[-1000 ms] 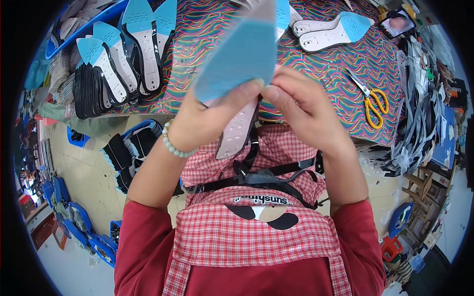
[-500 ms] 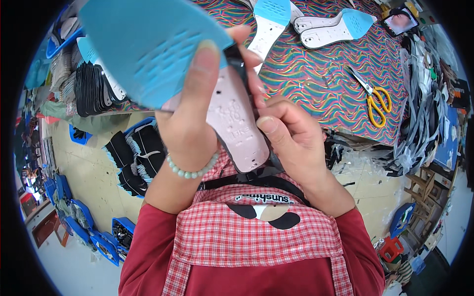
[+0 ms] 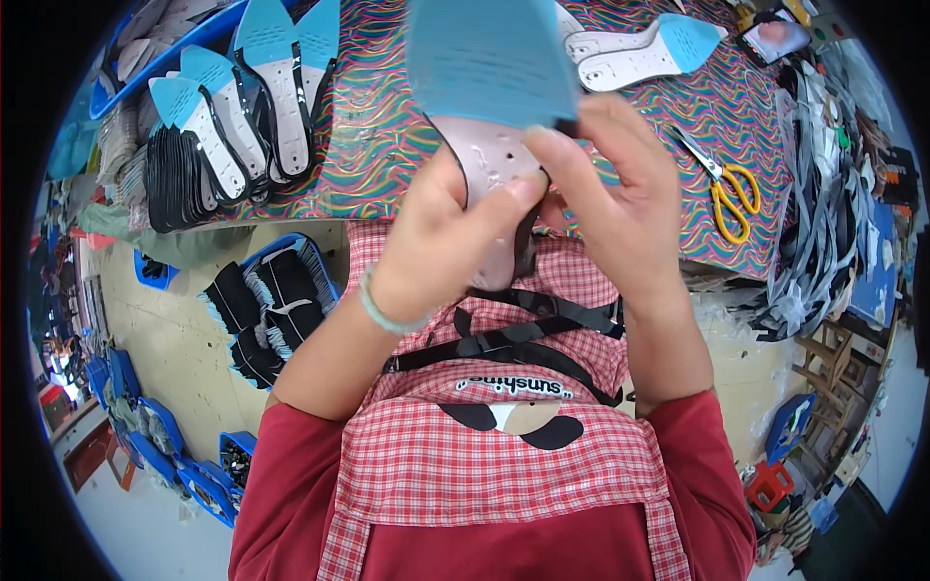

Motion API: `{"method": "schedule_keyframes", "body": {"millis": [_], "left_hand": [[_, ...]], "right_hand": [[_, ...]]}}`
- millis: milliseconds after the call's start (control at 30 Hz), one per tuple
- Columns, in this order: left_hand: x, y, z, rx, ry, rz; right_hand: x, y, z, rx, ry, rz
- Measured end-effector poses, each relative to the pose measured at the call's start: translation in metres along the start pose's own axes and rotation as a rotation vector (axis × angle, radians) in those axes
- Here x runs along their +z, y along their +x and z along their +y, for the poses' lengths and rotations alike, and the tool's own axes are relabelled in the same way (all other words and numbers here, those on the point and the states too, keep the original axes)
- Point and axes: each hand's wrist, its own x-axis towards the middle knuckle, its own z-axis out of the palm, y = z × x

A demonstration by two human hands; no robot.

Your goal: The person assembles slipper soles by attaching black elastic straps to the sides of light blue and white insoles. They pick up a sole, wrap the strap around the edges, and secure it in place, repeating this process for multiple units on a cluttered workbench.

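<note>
A shoe insole [image 3: 489, 58], blue at the front and pale pink toward the heel, is held up over the table's front edge; its blue end is blurred. My left hand [image 3: 441, 237] grips the pink heel part, thumb on top and fingers beneath. Against the right edge, where blue meets pink, my right hand [image 3: 625, 198] pinches with thumb and bent fingers. A dark bit of edging shows between those fingers, partly hidden. Black strips [image 3: 513, 334] lie across my checked apron below the insole.
Insoles [image 3: 276, 97] stand in a row at the left of the patterned table [image 3: 373, 145]; others [image 3: 639, 58] lie at the back right. Yellow-handled scissors [image 3: 731, 198] lie on the right, beside hanging grey strips [image 3: 833, 194]. A blue basket [image 3: 310, 257] of black pieces stands lower left.
The insole has swung right and more upright. My left hand has shifted from its blue part down to the heel, and my right hand has risen along the right edge.
</note>
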Motion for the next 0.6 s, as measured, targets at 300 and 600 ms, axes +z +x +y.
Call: {"method": "schedule_keyframes", "body": {"millis": [300, 600], "left_hand": [[-0.035, 0.014, 0.007, -0.014, -0.099, -0.044], [-0.024, 0.010, 0.022, 0.133, -0.701, 0.014]], "right_hand": [[0.019, -0.033, 0.012, 0.603, 0.812, -0.170], [0.000, -0.029, -0.021, -0.066, -0.240, -0.244]]}}
